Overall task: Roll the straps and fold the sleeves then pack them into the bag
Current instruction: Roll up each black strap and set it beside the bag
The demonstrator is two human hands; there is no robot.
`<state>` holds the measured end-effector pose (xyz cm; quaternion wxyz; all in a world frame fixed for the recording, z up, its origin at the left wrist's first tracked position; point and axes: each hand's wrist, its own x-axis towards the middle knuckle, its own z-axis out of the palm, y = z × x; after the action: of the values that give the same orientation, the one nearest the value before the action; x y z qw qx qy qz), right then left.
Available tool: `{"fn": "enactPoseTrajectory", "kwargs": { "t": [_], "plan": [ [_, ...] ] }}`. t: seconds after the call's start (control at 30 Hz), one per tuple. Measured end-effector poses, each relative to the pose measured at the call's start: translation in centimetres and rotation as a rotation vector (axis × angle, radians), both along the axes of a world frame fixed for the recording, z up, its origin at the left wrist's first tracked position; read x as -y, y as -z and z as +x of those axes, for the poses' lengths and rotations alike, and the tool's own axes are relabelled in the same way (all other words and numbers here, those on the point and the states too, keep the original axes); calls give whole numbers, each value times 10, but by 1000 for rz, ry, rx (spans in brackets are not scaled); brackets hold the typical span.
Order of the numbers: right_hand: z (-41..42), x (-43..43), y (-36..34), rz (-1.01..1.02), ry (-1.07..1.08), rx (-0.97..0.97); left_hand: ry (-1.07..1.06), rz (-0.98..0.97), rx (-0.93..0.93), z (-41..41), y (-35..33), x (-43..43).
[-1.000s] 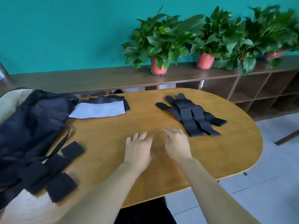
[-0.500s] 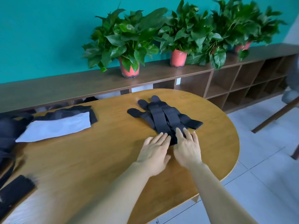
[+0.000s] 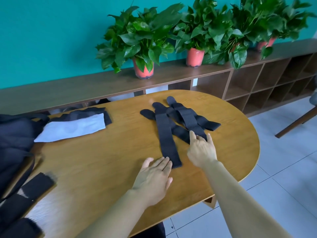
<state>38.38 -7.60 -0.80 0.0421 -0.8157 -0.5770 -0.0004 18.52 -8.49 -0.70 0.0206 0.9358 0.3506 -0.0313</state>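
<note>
Black woven straps [image 3: 180,117], heaped crosswise toward the table's [image 3: 103,160] far right end, rounded tips pointing at its far edge. One long strap [image 3: 167,138] pulled straight out of the heap, flat, running toward the table's near edge. On the table's far left part, sleeves [image 3: 73,127]: a white one laid flat over a black one, only the black one's edges showing. A black bag [image 3: 15,143] slumped on the table's left end, touching the white sleeve's corner. Flat black folded pieces [image 3: 36,186] along the table's near left edge, beside the bag. Oval top, warm wood grain, glossy. Behind the table, a long brown shelf [image 3: 248,86] with open cubbies, potted plants [image 3: 140,42] in red pots on top, a teal wall [image 3: 51,31] above; pale tiled floor [image 3: 283,169] off the table's right end. Left hand [image 3: 152,179] flat on the table near its near edge, fingers straight and together, tips just beside the long strap's near end, grasping nothing. Right hand [image 3: 202,150] further in from the table's near edge, thumb spread, middle fingers bent down onto the near end of a second strap [image 3: 190,120]; pinching or merely pressing, cannot tell.
</note>
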Motion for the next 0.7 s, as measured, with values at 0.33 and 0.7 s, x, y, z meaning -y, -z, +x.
{"fn": "enactPoseTrajectory", "kwargs": {
  "t": [0.33,0.7],
  "plan": [
    [-11,1,-9,-85,25,17,-65,27,-47,-71,-3,38],
    [-62,14,-19,102,-248,17,-81,54,144,-94,-8,36]
  ]
}}
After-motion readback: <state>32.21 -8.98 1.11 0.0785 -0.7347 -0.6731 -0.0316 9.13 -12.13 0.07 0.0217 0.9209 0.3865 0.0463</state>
